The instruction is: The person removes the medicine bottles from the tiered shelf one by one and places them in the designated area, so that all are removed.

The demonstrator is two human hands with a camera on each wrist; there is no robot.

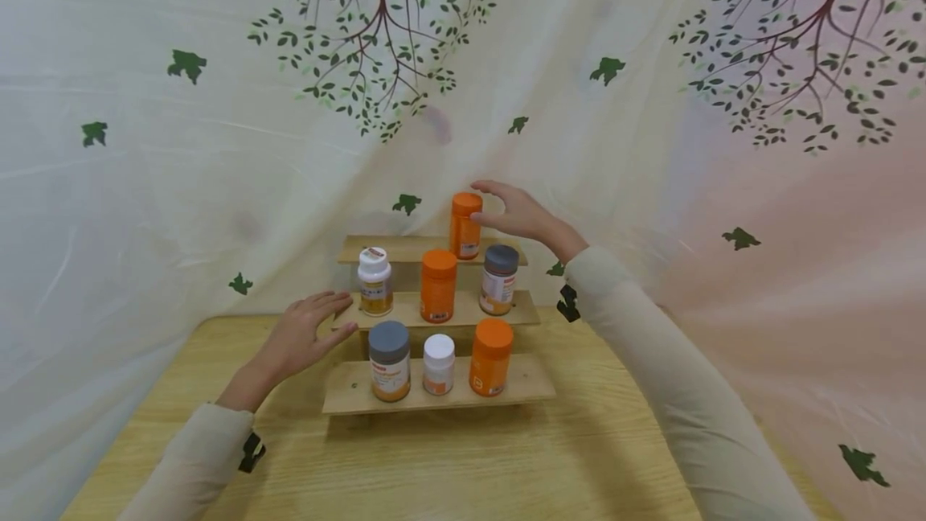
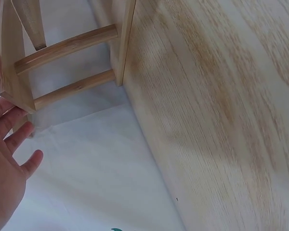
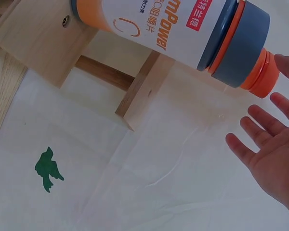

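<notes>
A three-step wooden rack (image 1: 463,308) holds several supplement bottles. On its top step stands an orange bottle (image 1: 466,235); my right hand (image 1: 517,211) is beside it, thumb and fingers spread around its lid. In the right wrist view, the orange lid (image 3: 265,77) shows behind a grey-capped bottle (image 3: 183,29), close to the thumb of the right hand (image 3: 279,149). My left hand (image 1: 300,336) reaches to the left end of the middle step, fingers extended. In the left wrist view, the left hand (image 2: 7,168) has its fingertips right at the wooden step's end (image 2: 17,94).
The middle step carries a white-capped bottle (image 1: 374,284), an orange bottle (image 1: 438,288) and a grey-capped one. On the lowest step are a grey-lidded bottle (image 1: 390,364), a small white bottle (image 1: 438,364) and an orange bottle (image 1: 491,356). A patterned curtain (image 1: 289,183) hangs behind the wooden table (image 1: 463,473).
</notes>
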